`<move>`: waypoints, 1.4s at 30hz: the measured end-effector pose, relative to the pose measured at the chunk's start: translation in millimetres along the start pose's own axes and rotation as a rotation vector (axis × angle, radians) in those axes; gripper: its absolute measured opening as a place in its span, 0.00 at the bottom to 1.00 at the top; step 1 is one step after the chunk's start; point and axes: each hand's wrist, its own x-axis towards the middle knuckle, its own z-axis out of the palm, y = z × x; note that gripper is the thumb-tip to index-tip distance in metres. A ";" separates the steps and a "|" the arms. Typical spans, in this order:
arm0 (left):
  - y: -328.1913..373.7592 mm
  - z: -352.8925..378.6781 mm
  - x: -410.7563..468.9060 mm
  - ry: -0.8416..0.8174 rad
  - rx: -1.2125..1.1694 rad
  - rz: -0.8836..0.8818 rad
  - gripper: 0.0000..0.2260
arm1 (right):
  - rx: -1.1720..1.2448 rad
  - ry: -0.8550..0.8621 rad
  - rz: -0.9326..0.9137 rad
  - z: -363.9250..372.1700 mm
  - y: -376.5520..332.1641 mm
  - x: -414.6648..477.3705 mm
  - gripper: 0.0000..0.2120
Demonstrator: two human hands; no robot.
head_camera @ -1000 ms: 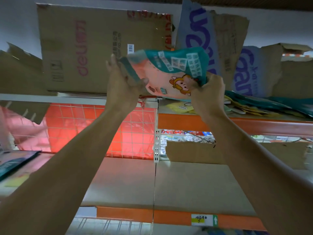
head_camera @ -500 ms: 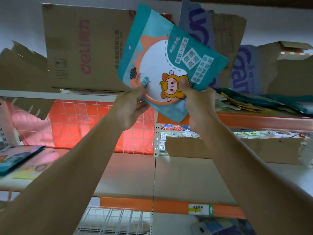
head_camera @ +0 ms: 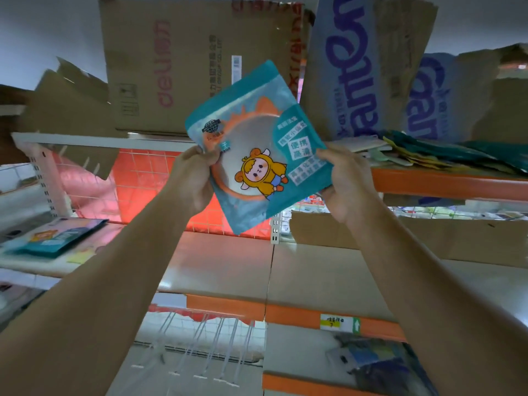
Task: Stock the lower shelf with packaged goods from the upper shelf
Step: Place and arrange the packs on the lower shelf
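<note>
Packet (head_camera: 257, 155) of teal film, printed with a cartoon child in a yellow ram hood and a round white window, hangs in the air in the head view, tilted with one corner pointing down. It is in front of the shelving, level with the gap between the two shelves and touching neither. The left hand (head_camera: 191, 178) grips its left edge, thumb on the printed face and fingers curled behind. The right hand (head_camera: 347, 184) pinches its right edge in the same way, so both hands are clamped on the packet.

Behind the right hand runs the upper shelf (head_camera: 445, 182) with an orange front edge; a loose stack of teal and yellow packets (head_camera: 445, 155) lies flat on it. Above stand a brown cardboard box (head_camera: 177, 67) with pink lettering and torn cardboard sheets with blue print (head_camera: 351, 67).

Below the hands lies the lower shelf (head_camera: 223, 264), a pale board with an orange front edge bearing a yellow and green label (head_camera: 338, 324). On the neighbouring bay to the left, at the same level, another teal packet (head_camera: 54, 238) lies flat. A red wire-mesh back panel (head_camera: 143, 184) shows behind the left hand. Under the lower shelf hang white wire hooks (head_camera: 200, 347), and blurred packages (head_camera: 385, 364) sit at lower right.
</note>
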 end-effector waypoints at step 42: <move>-66.0 -330.0 73.0 0.262 1.093 0.018 0.16 | -0.902 -0.072 -0.029 249.3 266.8 0.1 0.20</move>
